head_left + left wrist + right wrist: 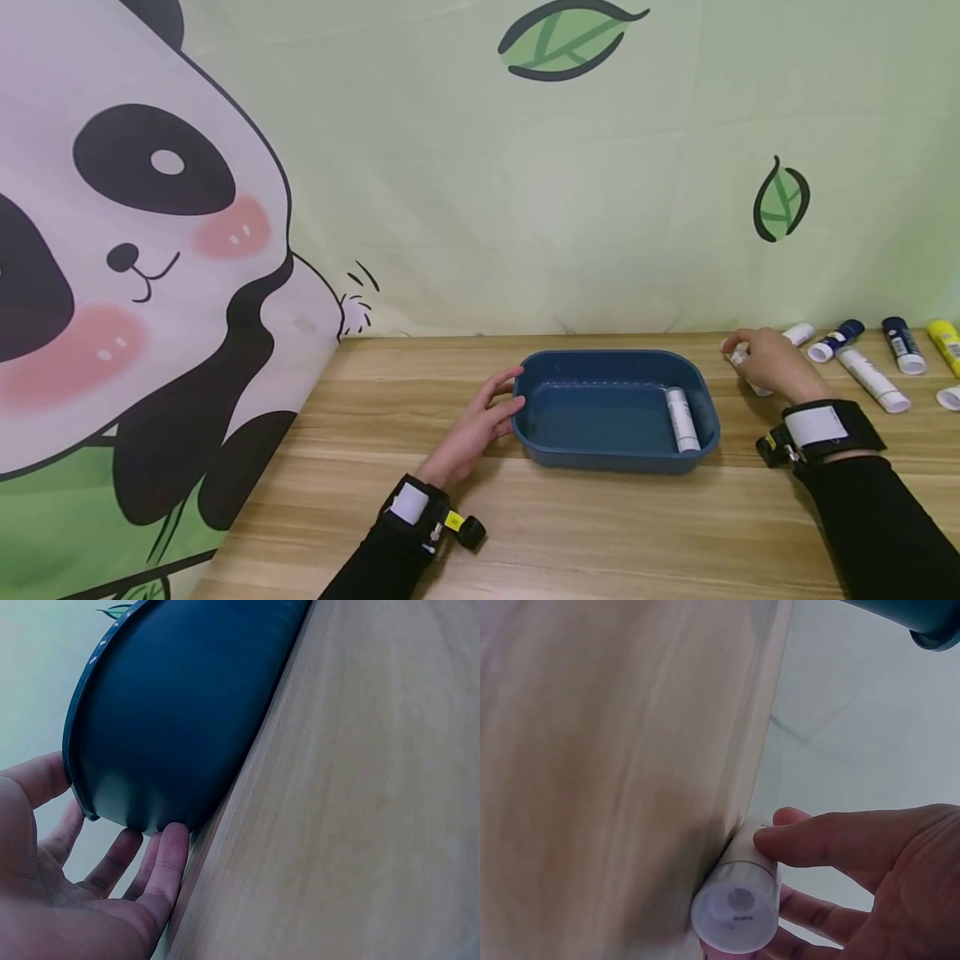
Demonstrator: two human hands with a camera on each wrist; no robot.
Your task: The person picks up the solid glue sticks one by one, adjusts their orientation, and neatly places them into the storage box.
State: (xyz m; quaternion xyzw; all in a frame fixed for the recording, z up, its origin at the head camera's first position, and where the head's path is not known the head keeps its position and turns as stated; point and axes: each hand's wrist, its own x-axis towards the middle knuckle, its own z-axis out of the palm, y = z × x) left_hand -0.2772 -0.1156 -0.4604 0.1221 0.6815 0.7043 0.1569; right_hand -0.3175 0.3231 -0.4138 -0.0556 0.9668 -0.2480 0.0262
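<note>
A blue plastic tray (600, 460) stands on the wooden table, with one white glue stick (682, 421) lying inside near its right end. My left hand (472, 427) touches the tray's left end; in the left wrist view its fingertips (174, 834) rest against the outer wall, and the thumb is at the rim. To the right of the tray, my right hand (776, 364) pinches another white glue stick (735, 907) between thumb and fingers. That stick lies low at the table surface, its round end facing the wrist camera. In the head view the hand covers most of it.
Right of my right hand lie more glue sticks: a white one (873, 380), two navy ones (836, 341) and a yellow one (947, 343). Another white one (799, 334) lies just behind the hand. A panda-print cloth (465, 208) hangs behind the table.
</note>
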